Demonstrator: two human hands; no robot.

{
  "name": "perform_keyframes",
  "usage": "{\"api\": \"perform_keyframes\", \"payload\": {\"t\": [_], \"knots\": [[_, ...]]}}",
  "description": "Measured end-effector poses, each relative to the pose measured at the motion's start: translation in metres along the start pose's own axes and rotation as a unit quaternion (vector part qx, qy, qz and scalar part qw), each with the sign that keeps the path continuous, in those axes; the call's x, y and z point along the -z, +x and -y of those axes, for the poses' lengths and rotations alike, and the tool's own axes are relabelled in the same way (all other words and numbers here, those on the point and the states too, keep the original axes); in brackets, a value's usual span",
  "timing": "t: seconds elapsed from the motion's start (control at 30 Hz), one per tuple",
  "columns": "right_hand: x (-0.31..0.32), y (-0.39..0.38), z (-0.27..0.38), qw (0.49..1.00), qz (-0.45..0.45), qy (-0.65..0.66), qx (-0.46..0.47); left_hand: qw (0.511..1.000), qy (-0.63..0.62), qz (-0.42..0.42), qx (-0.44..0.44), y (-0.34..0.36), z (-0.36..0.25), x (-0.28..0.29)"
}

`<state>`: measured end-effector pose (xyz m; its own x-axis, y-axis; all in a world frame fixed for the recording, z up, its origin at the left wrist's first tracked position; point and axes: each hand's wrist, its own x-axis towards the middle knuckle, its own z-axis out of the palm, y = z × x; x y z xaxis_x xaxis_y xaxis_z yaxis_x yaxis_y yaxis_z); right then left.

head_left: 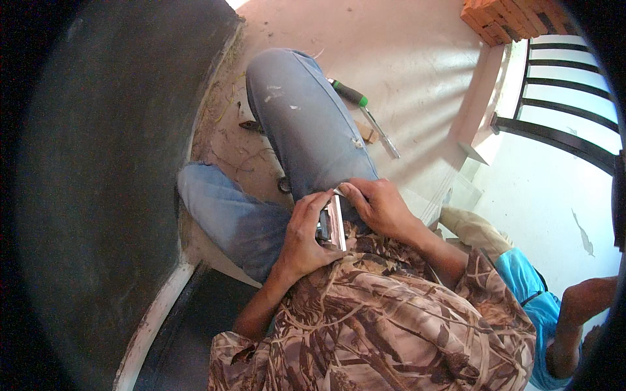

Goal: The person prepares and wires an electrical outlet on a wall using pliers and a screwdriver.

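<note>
My left hand [305, 238] grips a small silver metal piece [335, 221] with dark parts inside, held upright over my lap against my camouflage shirt. My right hand [377, 205] is closed at the upper end of that piece, thumb and fingers pinching there; exactly what lies between them is partly hidden. Beside my raised knee, a tool with a green-and-black handle and metal shaft [349, 93] lies on the floor near a small wooden block [368, 132]. A dark ring-shaped item [283, 185] shows between my legs.
A dark wall [111, 169] runs along the left. Stacked red bricks [502, 19] stand at upper right beside a black railing [554, 101]. At lower right is a co-worker in a light blue top [521, 280], an arm [577, 306] beside it. Wires and debris lie on the floor.
</note>
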<state>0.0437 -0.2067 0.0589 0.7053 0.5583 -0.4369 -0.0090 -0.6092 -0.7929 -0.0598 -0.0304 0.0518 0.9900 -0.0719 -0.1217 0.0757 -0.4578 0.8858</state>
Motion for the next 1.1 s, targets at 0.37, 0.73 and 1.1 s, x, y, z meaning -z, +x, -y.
{"api": "perform_keyframes", "payload": {"t": [0.37,0.73,1.1], "knots": [[-0.0029,-0.0025,-0.0015,0.999,-0.001,-0.035,0.009,1.000,-0.007,0.001,-0.002,-0.0005,0.0010,-0.0030],[-0.0010,-0.0022,-0.0018,0.999,0.016,-0.026,0.013,1.000,0.005,-0.016,0.004,-0.0033,0.0033,-0.0070],[0.0024,-0.0092,-0.0018,0.996,0.065,-0.046,0.036,1.000,-0.014,-0.019,0.004,-0.0020,0.0080,-0.0083]]}}
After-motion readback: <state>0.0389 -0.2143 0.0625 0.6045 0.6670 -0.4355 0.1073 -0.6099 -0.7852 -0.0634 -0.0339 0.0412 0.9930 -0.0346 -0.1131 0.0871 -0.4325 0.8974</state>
